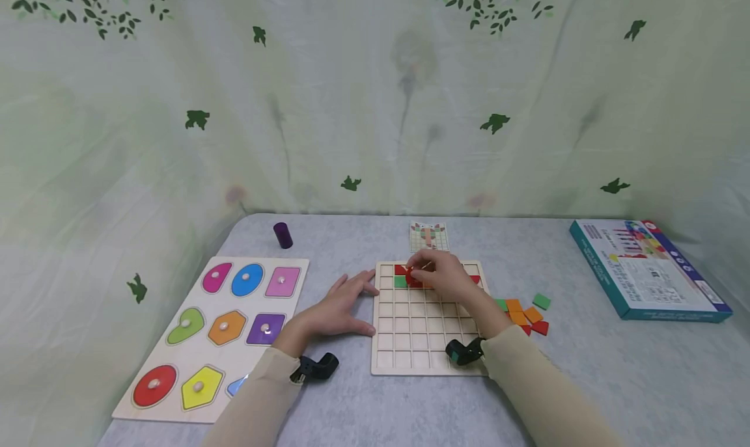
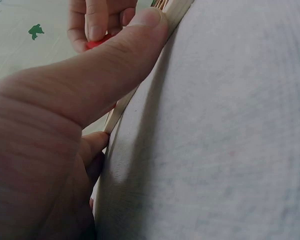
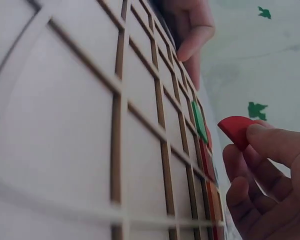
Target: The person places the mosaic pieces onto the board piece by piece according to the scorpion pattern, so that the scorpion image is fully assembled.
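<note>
A wooden grid board (image 1: pixel 410 341) lies on the table. Over its top rows, my right hand (image 1: pixel 443 275) pinches a red tile (image 3: pixel 236 129) with one curved edge between thumb and fingers; in the right wrist view the tile is clear of the board. A green tile (image 1: pixel 400 282) sits in a grid cell near the top left, with red tiles beside it, partly covered by my right hand. My left hand (image 1: pixel 338 308) touches the board's left edge with thumb and fingertips, its fingers spread and fairly straight. In the left wrist view its thumb (image 2: pixel 125 50) lies along that edge.
Loose orange, green and red tiles (image 1: pixel 518 318) lie right of the board. A small pattern card (image 1: pixel 429 236) is behind it. To the left are a knobbed shape puzzle (image 1: pixel 193 333) and a dark purple cylinder (image 1: pixel 283 235); a teal-edged box (image 1: pixel 647 271) lies at far right.
</note>
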